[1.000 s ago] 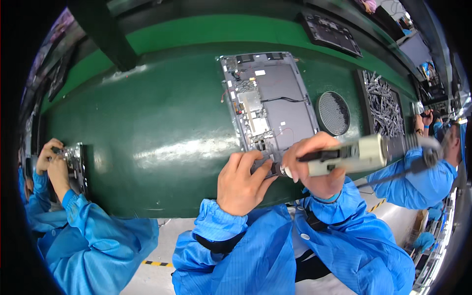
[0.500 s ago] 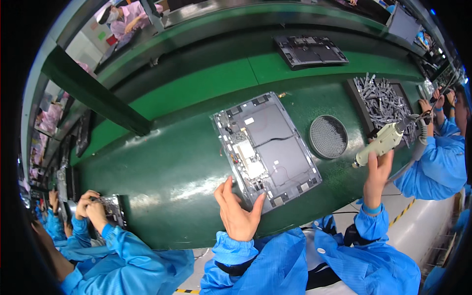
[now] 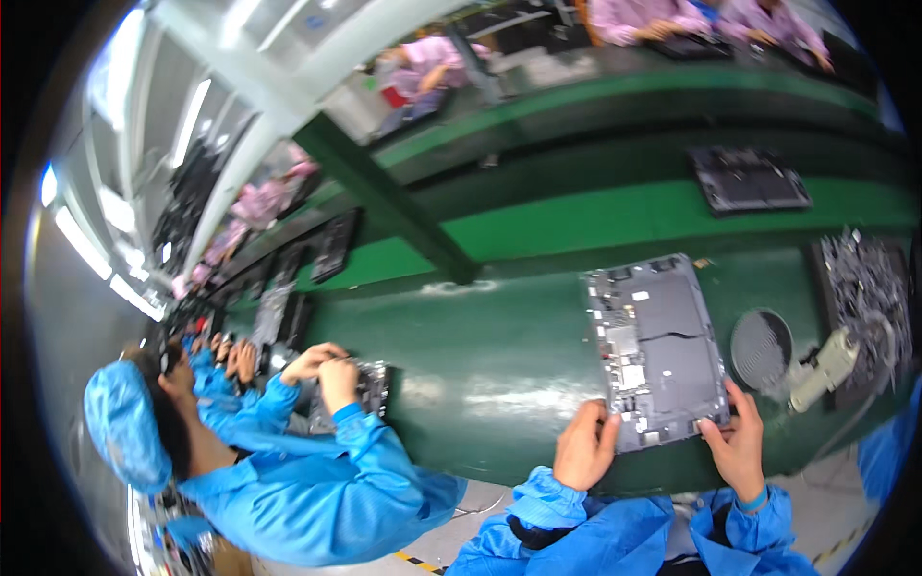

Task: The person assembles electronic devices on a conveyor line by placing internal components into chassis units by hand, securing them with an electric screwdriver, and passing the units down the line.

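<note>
An opened grey tablet-like device point(image 3: 658, 346) with its circuit boards showing lies on the green work surface point(image 3: 480, 355). My left hand point(image 3: 584, 446) grips its near left corner. My right hand point(image 3: 735, 444) grips its near right corner. A cream electric screwdriver point(image 3: 821, 370) lies on the surface just right of my right hand, with nobody holding it.
A round grey disc point(image 3: 761, 348) sits right of the device. A dark tray of metal parts point(image 3: 869, 288) is at the far right. Another opened device point(image 3: 749, 180) lies further back. A co-worker in blue point(image 3: 279, 461) works on a device point(image 3: 370, 384) at my left.
My right hand has put down the screwdriver and moved to the device's near right corner. My left hand now grips the near left corner. The view has swung left.
</note>
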Demonstrator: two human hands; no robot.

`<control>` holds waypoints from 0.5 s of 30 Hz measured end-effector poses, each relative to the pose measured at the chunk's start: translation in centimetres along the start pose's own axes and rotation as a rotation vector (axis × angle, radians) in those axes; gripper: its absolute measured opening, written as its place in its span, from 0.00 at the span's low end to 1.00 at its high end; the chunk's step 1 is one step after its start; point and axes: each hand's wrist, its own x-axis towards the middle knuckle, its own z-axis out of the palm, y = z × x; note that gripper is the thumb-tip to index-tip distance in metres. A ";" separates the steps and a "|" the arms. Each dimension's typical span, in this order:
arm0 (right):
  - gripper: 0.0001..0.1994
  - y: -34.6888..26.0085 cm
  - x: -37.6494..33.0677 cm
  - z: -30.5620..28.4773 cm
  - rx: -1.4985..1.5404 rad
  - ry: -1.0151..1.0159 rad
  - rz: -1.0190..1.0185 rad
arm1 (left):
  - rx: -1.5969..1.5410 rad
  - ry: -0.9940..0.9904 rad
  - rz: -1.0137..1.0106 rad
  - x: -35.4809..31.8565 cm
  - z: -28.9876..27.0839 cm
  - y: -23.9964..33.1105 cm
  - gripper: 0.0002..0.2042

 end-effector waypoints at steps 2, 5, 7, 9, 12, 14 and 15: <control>0.29 -0.5 0.0 -0.1 0.126 -0.051 0.083 | -0.500 -0.137 -0.185 0.3 1.2 -0.9 0.13; 0.30 -1.0 0.9 0.2 0.228 -0.080 -0.035 | -0.795 -0.052 -0.275 3.5 0.5 -1.3 0.14; 0.31 -2.1 1.5 0.4 0.157 -0.119 -0.201 | -0.847 -0.025 -0.237 7.4 -1.3 -1.2 0.14; 0.28 -2.6 1.8 -0.4 0.079 -0.087 -0.272 | -0.826 -0.022 -0.280 12.9 -2.9 -1.4 0.14; 0.20 -1.0 1.1 -2.1 0.124 -0.226 -0.053 | -0.751 0.093 -0.308 21.5 -3.7 -1.9 0.14; 0.20 -0.6 1.0 -3.0 0.083 -0.235 -0.015 | -0.726 0.122 -0.315 25.0 -3.6 -3.3 0.15; 0.19 -0.2 0.8 -3.5 0.045 -0.251 0.034 | -0.833 0.195 -0.282 25.8 -4.3 -4.0 0.18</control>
